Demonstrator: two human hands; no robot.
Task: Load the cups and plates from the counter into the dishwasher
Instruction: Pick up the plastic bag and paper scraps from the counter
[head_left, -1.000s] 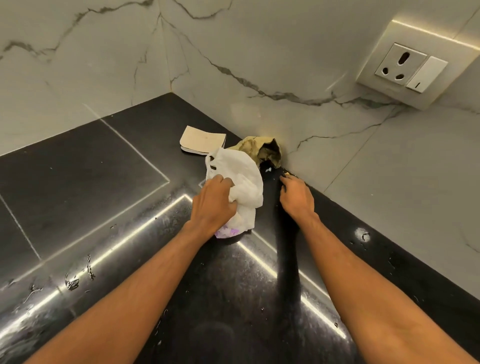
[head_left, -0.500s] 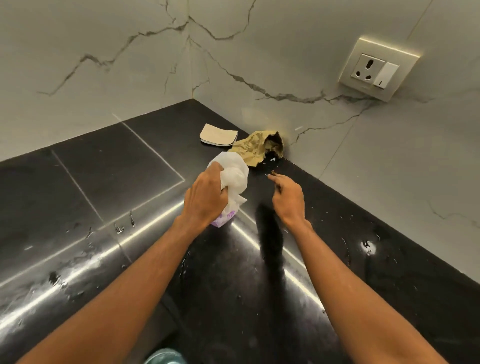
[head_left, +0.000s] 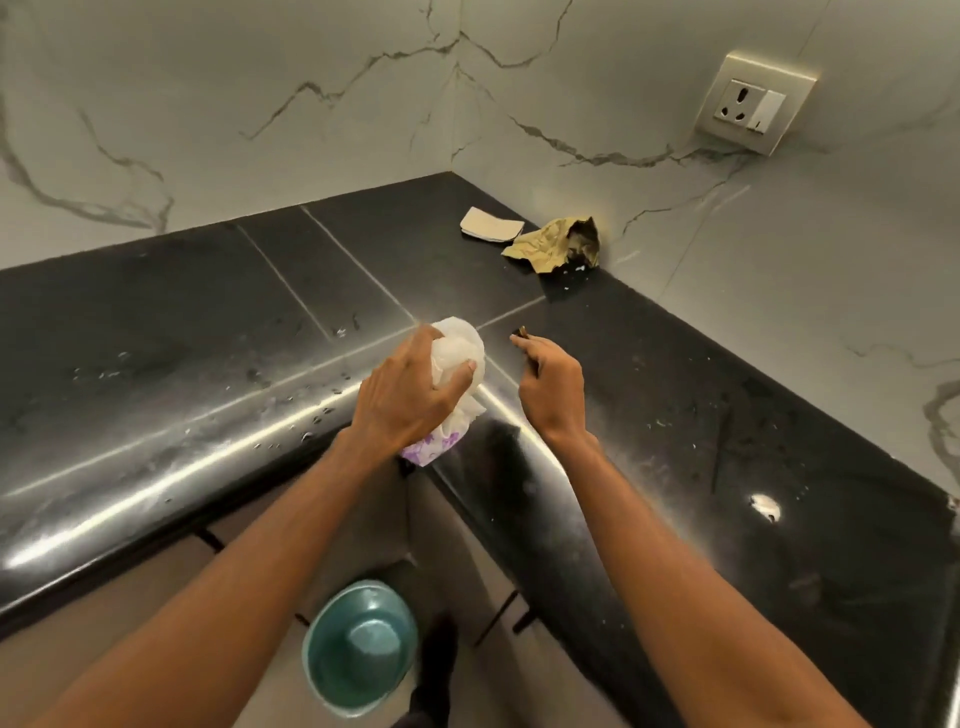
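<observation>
My left hand (head_left: 410, 395) grips a crumpled white plastic bag (head_left: 460, 353) with a purple print at its lower end, held above the inner corner edge of the black counter (head_left: 208, 322). My right hand (head_left: 545, 379) is just to the right of the bag, fingers curled, pinching a small dark scrap (head_left: 521, 331) at the fingertips. No cups or plates show on the counter. The dishwasher is out of view.
A crumpled brown paper bag (head_left: 556, 244) and a small beige card (head_left: 491, 224) lie in the far corner against the marble wall. A wall socket (head_left: 748, 104) sits at the upper right. A teal bin (head_left: 358, 647) stands on the floor below. Crumbs and water drops dot the counter.
Both hands have drawn back from the far corner toward the counter's front edge, the left carrying the white bag. The view has pulled back, showing the floor and teal bin.
</observation>
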